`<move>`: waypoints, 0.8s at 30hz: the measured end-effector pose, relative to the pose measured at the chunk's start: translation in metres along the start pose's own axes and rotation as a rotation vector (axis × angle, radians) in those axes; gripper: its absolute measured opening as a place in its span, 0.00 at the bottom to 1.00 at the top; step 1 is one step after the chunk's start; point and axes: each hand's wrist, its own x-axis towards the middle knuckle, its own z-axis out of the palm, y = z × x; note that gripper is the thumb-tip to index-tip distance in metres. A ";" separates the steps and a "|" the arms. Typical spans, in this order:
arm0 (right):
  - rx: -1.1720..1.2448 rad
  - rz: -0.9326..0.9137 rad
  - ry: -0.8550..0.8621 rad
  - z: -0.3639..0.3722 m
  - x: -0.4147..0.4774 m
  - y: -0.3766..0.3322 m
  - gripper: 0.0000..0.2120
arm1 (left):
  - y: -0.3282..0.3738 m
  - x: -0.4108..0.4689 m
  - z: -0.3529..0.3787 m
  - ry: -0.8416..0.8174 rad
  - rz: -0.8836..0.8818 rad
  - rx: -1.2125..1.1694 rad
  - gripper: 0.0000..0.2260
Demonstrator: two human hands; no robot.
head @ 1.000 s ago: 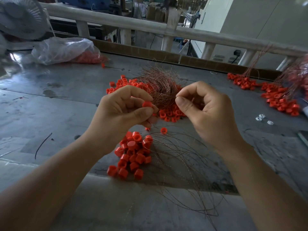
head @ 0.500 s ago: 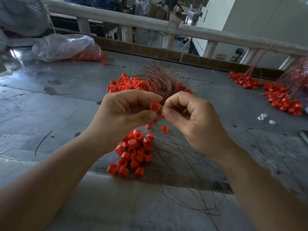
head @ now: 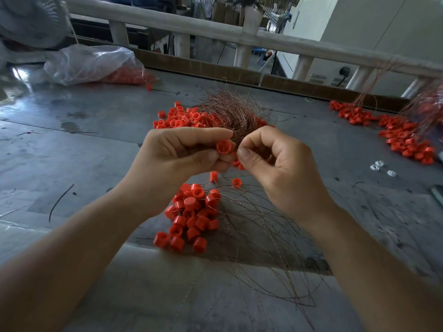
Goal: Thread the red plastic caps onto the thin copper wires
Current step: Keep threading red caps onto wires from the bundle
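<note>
Pinching a single red cap (head: 224, 146) between thumb and forefinger, a person's left hand (head: 182, 159) holds the piece above a grey table (head: 72, 144), the cap's open end turned toward the camera. Just right of the cap and almost touching it, the right hand (head: 275, 168) has thumb and forefinger pressed tip to tip, the other fingers curled into the palm. Whether a strand lies between those tips is too fine to make out.

Directly behind the grip, a dense tangle of copper wires (head: 230, 113) rises from the table, its lower strands coming down to the gap between the two hands. A far heap of caps (head: 179, 118) lies behind and left of the grip, partly under that tangle. Below the grip, nearer the person, a near heap of caps (head: 191, 216) sits on the table, with loose wires (head: 259, 226) fanning out to its right, under the right wrist and on toward the camera. Two stray caps (head: 213, 176) lie on the table just under the pinched fingers, between the grip and the near heap.

Well off to the right of the grip, another spread of caps (head: 405, 140) lies with wires running up out of it, and a few small white pieces (head: 377, 165) sit near it. Far to the left and behind, a clear plastic bag (head: 91, 63) with red caps inside lies on the table, in front of a pale railing (head: 215, 32).
</note>
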 end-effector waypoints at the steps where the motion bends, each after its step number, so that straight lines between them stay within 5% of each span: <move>1: 0.003 0.002 0.006 0.000 0.000 0.000 0.10 | 0.000 0.000 0.000 -0.010 -0.004 -0.009 0.13; 24: 0.048 0.021 0.003 -0.007 0.001 0.000 0.08 | 0.002 0.002 -0.002 -0.067 -0.064 -0.181 0.11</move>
